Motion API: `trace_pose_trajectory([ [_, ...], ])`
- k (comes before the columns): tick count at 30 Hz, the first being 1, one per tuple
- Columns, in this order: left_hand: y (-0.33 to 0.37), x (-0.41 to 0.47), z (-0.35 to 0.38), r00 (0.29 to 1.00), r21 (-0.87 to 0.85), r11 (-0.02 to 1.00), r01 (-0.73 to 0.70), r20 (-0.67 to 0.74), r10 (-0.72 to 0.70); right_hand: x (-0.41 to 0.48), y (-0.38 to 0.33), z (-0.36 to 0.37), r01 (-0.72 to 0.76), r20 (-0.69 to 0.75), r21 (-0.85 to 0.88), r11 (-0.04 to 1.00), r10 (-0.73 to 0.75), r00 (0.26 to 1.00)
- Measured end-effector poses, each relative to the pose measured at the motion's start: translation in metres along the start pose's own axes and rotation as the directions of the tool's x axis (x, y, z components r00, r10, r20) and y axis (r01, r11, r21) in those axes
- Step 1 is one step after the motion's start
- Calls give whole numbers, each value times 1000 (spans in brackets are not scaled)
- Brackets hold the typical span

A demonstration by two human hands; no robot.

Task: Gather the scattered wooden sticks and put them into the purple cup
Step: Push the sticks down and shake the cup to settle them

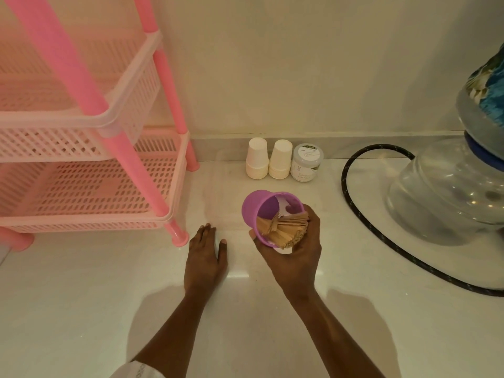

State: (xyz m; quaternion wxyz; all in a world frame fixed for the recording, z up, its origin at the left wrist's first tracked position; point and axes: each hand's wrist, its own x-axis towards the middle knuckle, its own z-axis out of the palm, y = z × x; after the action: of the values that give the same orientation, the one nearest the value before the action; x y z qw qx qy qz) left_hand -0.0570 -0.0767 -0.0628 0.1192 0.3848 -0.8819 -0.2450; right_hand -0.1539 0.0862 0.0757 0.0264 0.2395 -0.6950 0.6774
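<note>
**sticks in the purple cup, cup held in the right hand**

a white sleeve (133, 372) shows at the bottom edge, on the left arm. the left hand (206, 257) lies flat on the white floor (81, 296), palm down. its grip is fully open, the fingers are straight and it has hold of nothing. just beside it, the right hand (296, 257) has its grip closed round the purple cup (252, 211), with the thumb on the near left side and the fingers curled over the right side. the cup is tilted, and its mouth faces up toward the camera. the wooden sticks (283, 231) are inside the cup as one fanned bundle, on the side of the fingers. a white shape shows on the inner wall, and i cannot tell what it is.

further back, at the wall, two stacks of paper cups (257, 159) stand upside down, with a small white jar (306, 166) just beside them on the right. a pink rack (90, 170) stands at the left. at the right there is a black hose (351, 203) curving round a big clear water bottle (447, 197).
</note>
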Motion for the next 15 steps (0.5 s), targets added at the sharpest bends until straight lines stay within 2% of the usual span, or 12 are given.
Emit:
trace_pose_trajectory([
  [3,1,2,1,1000,4,1000,17,8,-17,-4,2,3,15,53,-6,1000,-14,998],
  [12,4,18,-6,996,-88,993,77,-36,-80,13,28,13,-3,43,-92,996,7,999],
  [15,4,23,-2,996,-29,998,50,-72,-52,28,34,25,-29,40,-118,993,34,999],
])
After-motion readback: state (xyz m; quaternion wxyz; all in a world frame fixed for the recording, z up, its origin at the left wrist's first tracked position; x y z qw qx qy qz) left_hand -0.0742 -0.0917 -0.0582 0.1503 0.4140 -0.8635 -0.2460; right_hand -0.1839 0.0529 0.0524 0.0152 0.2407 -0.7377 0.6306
